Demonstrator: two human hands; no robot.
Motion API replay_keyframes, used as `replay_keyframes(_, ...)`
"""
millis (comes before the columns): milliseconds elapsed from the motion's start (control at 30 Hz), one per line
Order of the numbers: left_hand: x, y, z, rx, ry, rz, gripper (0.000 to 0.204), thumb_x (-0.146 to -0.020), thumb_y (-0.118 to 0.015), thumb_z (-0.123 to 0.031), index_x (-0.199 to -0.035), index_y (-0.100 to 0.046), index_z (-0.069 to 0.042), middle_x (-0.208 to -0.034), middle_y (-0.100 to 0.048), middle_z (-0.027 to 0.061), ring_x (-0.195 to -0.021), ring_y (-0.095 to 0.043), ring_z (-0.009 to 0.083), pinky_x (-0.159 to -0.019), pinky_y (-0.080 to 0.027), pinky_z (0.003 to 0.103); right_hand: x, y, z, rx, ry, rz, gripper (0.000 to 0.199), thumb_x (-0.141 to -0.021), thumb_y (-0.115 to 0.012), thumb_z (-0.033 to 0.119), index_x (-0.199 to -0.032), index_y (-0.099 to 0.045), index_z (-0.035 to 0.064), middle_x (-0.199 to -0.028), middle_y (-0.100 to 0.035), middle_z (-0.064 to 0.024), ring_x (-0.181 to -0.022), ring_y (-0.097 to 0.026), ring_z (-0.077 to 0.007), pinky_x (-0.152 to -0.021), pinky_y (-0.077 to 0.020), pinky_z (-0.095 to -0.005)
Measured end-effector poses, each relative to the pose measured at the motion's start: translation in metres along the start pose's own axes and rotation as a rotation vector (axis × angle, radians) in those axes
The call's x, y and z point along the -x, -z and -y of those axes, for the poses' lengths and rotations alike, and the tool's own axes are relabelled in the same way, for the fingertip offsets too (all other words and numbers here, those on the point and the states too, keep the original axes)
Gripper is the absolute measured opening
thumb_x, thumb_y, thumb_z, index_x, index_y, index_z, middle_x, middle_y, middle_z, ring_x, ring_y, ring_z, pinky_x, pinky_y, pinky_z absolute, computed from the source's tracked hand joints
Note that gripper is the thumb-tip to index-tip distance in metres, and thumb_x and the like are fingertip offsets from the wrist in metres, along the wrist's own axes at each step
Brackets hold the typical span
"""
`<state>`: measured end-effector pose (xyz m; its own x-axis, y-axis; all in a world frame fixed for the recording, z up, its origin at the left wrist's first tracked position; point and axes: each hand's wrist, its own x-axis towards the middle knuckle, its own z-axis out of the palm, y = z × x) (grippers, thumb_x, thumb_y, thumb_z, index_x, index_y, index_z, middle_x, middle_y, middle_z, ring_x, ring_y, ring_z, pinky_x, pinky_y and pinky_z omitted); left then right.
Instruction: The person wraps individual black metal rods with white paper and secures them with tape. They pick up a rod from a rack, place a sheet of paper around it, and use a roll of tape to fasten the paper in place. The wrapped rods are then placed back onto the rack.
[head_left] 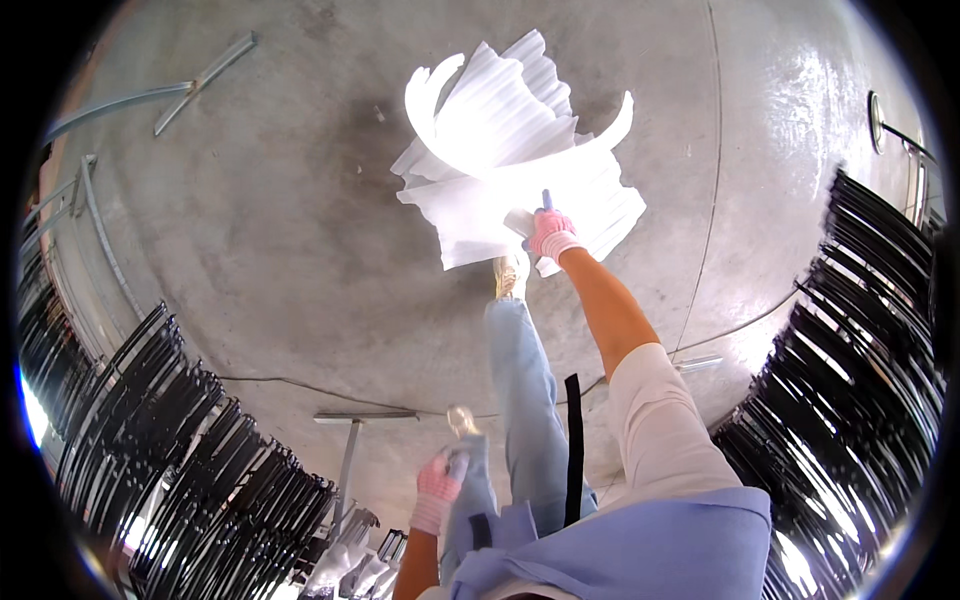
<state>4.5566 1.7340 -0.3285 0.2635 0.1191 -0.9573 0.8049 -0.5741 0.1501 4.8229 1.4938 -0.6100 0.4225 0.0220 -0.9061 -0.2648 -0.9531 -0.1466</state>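
Note:
Ahead of me, a bundle of thin white foam sheets (500, 110) hangs fanned out above the floor, with ragged edges and strips curling up at both sides. My right hand (552, 234), in a pink glove with grey-blue fingertips, grips the near edge of the bundle. A fold of the sheet lies between its thumb and fingers; glare washes out the sheets' middle. Low beside my leg is my left hand (438, 482), gloved the same way. It holds nothing, and its fingers are loosely apart.
Dense rows of black metal frames or bars stand at the left (190, 440) and right (850, 330). Metal rack legs (205, 80) rest on the concrete floor (300, 200) at far left. A T-shaped metal foot (365, 417) and a thin cable (290, 380) lie near my feet.

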Motion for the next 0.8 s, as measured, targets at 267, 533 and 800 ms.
replay_keyframes(267, -0.005, 0.010, -0.033, 0.490, 0.152, 0.063, 0.024, -0.082, -0.045, -0.020, -0.097, -0.056, -0.005, -0.088, -0.059, 0.0081, -0.077, -0.054, 0.0114, -0.072, -0.041, 0.024, -0.084, -0.020, -0.005, -0.040, 0.015, 0.076, 0.055, -0.059, -0.067, 0.033, -0.103, -0.051, 0.0043, -0.109, -0.050, -0.0143, -0.099, -0.051, -0.0277, -0.082, -0.0428, -0.0358)
replay_keyframes(533, 0.023, 0.033, -0.039, 0.121, 0.045, 0.175, 0.028, -0.084, -0.046, -0.016, -0.107, -0.049, -0.002, -0.103, -0.055, 0.0092, -0.095, -0.052, 0.0147, -0.082, -0.040, 0.025, 0.073, 0.017, 0.003, -1.086, 0.222, 0.282, 0.044, -0.067, -0.063, 0.027, -0.100, -0.053, -0.0002, -0.088, -0.057, -0.0086, -0.077, -0.055, -0.0159, -0.069, -0.0423, -0.0260)
replay_keyframes(800, 0.054, 0.067, -0.106, 0.606, -0.707, -0.203, 0.062, -0.078, -0.054, -0.031, -0.123, -0.028, 0.004, -0.118, -0.040, 0.0200, -0.114, -0.035, 0.0257, -0.095, -0.027, 0.032, 0.359, 0.021, -0.010, -2.061, 0.634, 0.419, 0.048, -0.063, -0.064, 0.025, -0.098, -0.049, -0.0037, -0.090, -0.053, -0.0153, -0.079, -0.056, -0.0306, -0.073, -0.0464, -0.0384)
